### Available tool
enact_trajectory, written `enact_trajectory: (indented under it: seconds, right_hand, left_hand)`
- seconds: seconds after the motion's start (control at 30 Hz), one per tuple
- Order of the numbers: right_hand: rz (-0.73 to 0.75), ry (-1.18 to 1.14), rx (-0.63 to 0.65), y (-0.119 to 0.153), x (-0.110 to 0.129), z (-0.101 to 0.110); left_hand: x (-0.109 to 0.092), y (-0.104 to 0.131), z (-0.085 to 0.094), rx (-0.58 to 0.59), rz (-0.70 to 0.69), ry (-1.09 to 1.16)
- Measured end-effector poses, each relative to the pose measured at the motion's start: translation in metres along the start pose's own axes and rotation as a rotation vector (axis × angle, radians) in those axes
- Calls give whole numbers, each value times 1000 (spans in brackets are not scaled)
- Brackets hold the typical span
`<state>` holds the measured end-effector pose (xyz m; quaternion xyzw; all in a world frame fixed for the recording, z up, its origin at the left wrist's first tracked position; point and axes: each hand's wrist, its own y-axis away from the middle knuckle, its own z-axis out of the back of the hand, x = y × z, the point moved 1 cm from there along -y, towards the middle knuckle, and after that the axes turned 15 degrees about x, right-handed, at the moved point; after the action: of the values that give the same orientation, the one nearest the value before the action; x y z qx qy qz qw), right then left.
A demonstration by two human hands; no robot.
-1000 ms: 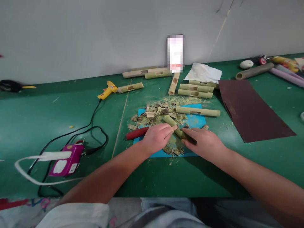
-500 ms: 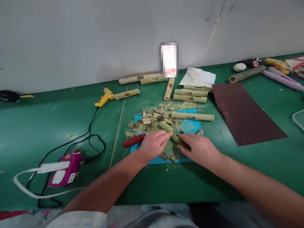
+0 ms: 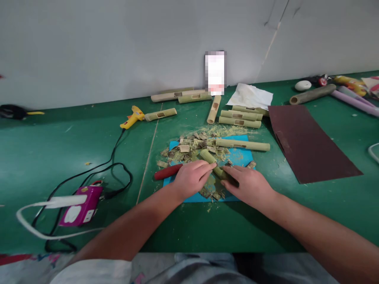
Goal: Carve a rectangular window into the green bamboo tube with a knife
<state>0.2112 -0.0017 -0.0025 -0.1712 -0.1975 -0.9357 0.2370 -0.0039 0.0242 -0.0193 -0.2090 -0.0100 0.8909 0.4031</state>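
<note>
Head view: we look down at 2 bare hands meeting on a short green bamboo tube, which lies slantwise over a blue mat on the green bench. Its far end points up and left; its near end runs under the right palm.

The right-hand grip is closed around that near part, thumb on the near side and fingers on the other. The left-hand grip has its fingertips against the middle of the tube; whether it pinches the tube or something small hidden beneath the fingers, we cannot tell. A red handle juts out beside that hand, its other end out of sight.

We judge the work to be well along across the batch, with the held tube midway. A long tube on the mat's far edge has an opening in its side, as do the 2 stacked tubes behind it and the tube by the yellow glue gun. Heaped chips and shavings suggest much cutting is done. What is left on the held tube we cannot tell, since fingers cover its middle. Beyond the brown sheet, a darker tube shows no side opening from here, so it may be uncut.
</note>
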Motion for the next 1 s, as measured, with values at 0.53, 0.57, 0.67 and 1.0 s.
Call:
enact_trajectory:
  seconds: [0.53,0.57,0.67,1.0]
  right_hand:
    - [-44,-23,-17,0,2,2]
    - [-42,-23,-15,0,2,2]
    - [-33,-29,-15,1,1,2]
    - [21,69,-92,3,-1,-1]
  left_hand:
    - [14,-6,4,-140,78,-132]
    - [14,-6,5,-142,74,-143]
    - [17,-8,7,-155,86,-169]
    - [15,-7,5,-109,55,-140]
